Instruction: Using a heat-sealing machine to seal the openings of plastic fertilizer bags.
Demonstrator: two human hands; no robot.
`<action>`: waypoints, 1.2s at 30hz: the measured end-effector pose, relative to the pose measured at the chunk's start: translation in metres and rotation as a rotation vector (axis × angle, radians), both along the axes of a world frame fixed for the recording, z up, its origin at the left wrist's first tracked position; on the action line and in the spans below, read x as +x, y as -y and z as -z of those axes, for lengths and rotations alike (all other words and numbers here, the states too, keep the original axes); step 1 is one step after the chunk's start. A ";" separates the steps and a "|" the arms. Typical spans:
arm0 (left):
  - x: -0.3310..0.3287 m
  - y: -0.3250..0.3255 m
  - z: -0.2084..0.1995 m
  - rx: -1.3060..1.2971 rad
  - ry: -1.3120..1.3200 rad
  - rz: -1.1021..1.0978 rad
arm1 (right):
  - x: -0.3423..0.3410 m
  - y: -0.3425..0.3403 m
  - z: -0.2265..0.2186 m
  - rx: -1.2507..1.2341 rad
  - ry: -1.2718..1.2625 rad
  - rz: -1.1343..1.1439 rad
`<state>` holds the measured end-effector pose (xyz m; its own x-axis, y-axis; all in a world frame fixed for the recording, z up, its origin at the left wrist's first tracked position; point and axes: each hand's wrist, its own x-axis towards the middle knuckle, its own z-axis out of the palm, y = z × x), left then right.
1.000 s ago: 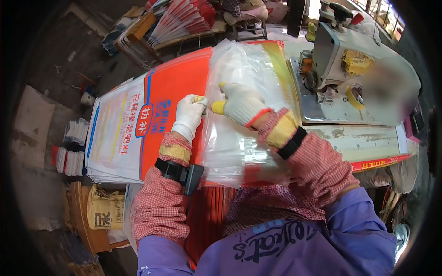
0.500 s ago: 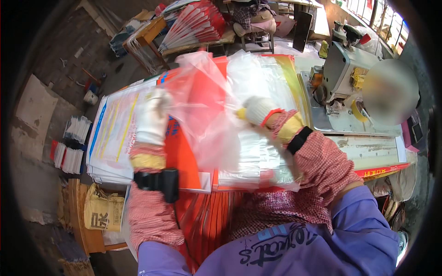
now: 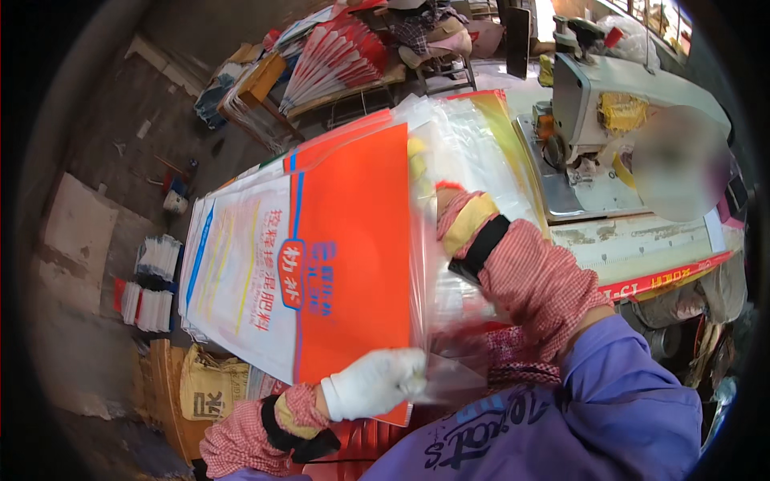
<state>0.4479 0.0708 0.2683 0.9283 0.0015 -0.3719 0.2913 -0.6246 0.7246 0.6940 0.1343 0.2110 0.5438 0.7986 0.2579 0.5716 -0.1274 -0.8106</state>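
My left hand, in a white knit glove, is closed at the near right edge of an orange and white printed woven sack. It pinches a clear plastic liner bag there, which stretches along the sack's right edge. My right hand, also gloved with a yellow fingertip showing, is at the far end of that edge. Plastic and blur hide most of its fingers. Under my right forearm lies a stack of clear and white plastic bags. The printed sack rests on a pile of similar sacks.
An industrial sewing machine stands on the table at the right. Red and white folded sacks are fanned on a bench behind. Bundles of white strips lie on the floor at left, near a yellow printed sack.
My left hand has moved toward me and right, to the sack's near edge. My right hand has shifted slightly left and away. The spread plastic bag now runs narrowly along the sack's right edge.
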 end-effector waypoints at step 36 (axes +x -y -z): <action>0.305 -0.090 -0.209 2.338 0.502 -0.031 | -0.109 0.123 0.086 0.016 -0.026 -0.513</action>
